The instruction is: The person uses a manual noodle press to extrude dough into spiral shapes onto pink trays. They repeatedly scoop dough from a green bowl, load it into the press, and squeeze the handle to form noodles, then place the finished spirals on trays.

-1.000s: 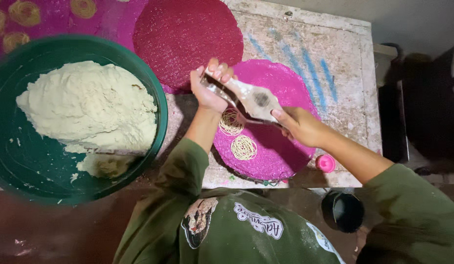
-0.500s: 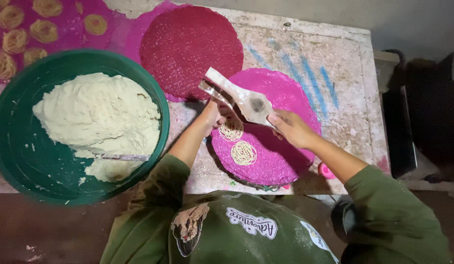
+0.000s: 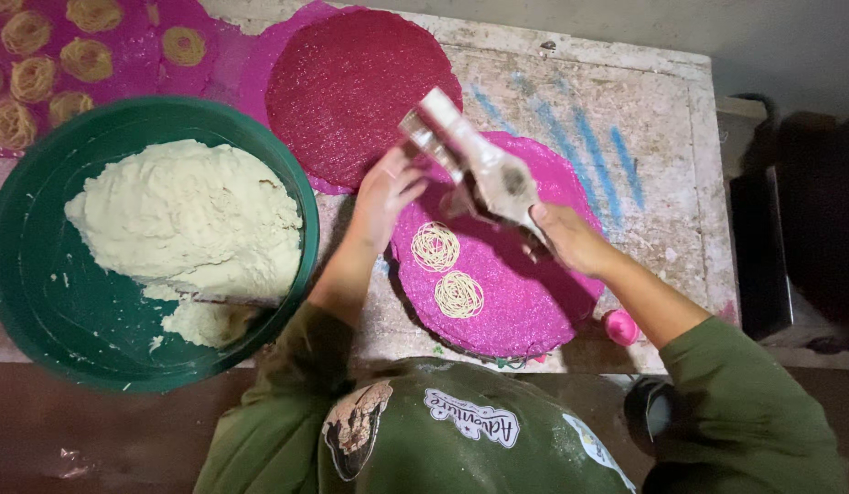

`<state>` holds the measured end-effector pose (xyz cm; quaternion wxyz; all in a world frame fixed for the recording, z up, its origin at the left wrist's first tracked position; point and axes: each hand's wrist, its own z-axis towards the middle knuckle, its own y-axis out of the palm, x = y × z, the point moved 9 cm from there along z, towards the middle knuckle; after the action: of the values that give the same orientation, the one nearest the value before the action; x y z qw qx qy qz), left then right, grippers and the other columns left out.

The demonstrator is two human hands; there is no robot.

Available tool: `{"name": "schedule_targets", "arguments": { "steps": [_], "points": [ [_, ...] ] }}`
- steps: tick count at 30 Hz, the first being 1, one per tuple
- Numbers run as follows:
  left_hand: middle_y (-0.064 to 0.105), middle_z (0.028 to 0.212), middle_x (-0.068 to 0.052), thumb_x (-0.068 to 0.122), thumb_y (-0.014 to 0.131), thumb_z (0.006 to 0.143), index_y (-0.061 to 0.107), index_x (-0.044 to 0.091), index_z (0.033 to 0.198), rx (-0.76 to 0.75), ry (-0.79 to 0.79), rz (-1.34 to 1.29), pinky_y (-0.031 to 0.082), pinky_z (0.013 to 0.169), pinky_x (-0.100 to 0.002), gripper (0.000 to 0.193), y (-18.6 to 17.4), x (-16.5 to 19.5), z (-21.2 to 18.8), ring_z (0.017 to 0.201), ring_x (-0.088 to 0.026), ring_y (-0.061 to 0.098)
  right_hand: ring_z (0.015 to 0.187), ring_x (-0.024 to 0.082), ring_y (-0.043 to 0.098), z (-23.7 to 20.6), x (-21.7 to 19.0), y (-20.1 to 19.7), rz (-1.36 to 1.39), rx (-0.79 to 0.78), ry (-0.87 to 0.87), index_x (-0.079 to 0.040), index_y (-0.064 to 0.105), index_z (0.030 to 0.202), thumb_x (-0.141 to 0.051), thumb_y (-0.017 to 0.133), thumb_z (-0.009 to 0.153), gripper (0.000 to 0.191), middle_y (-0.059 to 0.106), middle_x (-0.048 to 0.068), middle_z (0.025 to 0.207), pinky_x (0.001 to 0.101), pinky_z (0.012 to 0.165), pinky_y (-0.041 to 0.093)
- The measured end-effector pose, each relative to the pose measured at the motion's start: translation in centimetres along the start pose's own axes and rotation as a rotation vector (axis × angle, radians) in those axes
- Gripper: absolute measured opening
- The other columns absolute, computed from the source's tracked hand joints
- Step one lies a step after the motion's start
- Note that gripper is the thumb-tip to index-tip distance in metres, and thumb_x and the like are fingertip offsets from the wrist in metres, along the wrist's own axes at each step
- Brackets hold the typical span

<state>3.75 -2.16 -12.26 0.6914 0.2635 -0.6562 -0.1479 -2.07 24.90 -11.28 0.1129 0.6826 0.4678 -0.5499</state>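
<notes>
Seen from the head camera, both hands work a wooden dough press [image 3: 475, 165] held above a bright pink round mat [image 3: 525, 293] on the worn tabletop [image 3: 644, 110]. The right hand [image 3: 566, 240] is closed around the press's lower end, at the right of the mat. The left hand [image 3: 386, 190] is at the press's left side with its fingers loosely curled toward the far handles — whether it grips them or only touches them cannot be told. The press is tilted, its far end pointing up and to the left.

On the pink mat lie two coils of thin noodle-like dough strands [image 3: 447, 270], one just beyond the other, both left of the mat's middle and beneath the press. A darker red round mat [image 3: 351, 82] lies farther off, its near edge close to the left hand. At the left stands a large green basin [image 3: 40, 311] holding a mound of pale dough [image 3: 187, 215]. More coils [image 3: 40, 55] rest on a pink mat at the far left corner. A small pink cap [image 3: 620, 327] sits near the right forearm — just beside the mat's edge.
</notes>
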Motion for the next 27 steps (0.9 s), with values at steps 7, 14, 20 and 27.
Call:
{"name": "schedule_targets", "arguments": {
  "steps": [7,14,20,27],
  "points": [
    [0.053,0.079,0.000,0.060,0.048,0.106,0.056,0.014,0.087,-0.195,0.051,-0.978,0.047,0.093,-0.040,0.050,5.1,0.5,7.9,0.082,-0.019,0.055,0.061,0.021,0.065,1.1,-2.1,-1.8,-0.148,-0.105,0.260,0.000,0.067,0.092,-0.065,0.027,0.100,0.076,0.067,0.009,0.070,0.0359,0.058,0.054],
    [0.046,0.066,0.003,0.057,0.045,0.102,0.049,0.017,0.075,-0.082,0.025,-0.942,0.044,0.077,-0.038,0.048,2.2,0.0,11.2,0.065,-0.016,0.048,0.061,0.016,0.062,3.4,-5.8,-1.1,-0.326,0.097,-0.006,-0.001,0.065,0.103,-0.059,0.038,0.102,0.064,0.064,0.007,0.068,0.0341,0.059,0.052],
    [0.045,0.063,0.004,0.049,0.046,0.098,0.048,0.018,0.072,0.048,-0.012,-0.984,0.042,0.072,-0.037,0.040,2.5,-2.5,10.6,0.063,-0.015,0.047,0.059,0.018,0.064,2.6,-4.2,-2.1,-0.412,-0.044,0.268,-0.001,0.066,0.096,-0.059,0.027,0.105,0.070,0.062,0.006,0.066,0.0338,0.058,0.058],
    [0.043,0.061,0.004,0.048,0.045,0.097,0.047,0.018,0.070,0.014,0.063,-0.919,0.040,0.067,-0.037,0.041,2.0,-0.1,13.0,0.059,-0.015,0.044,0.057,0.016,0.060,3.9,-7.9,-2.5,-0.399,0.127,0.039,-0.002,0.065,0.097,-0.054,0.037,0.105,0.060,0.060,0.005,0.063,0.0339,0.057,0.050]
  ]
}}
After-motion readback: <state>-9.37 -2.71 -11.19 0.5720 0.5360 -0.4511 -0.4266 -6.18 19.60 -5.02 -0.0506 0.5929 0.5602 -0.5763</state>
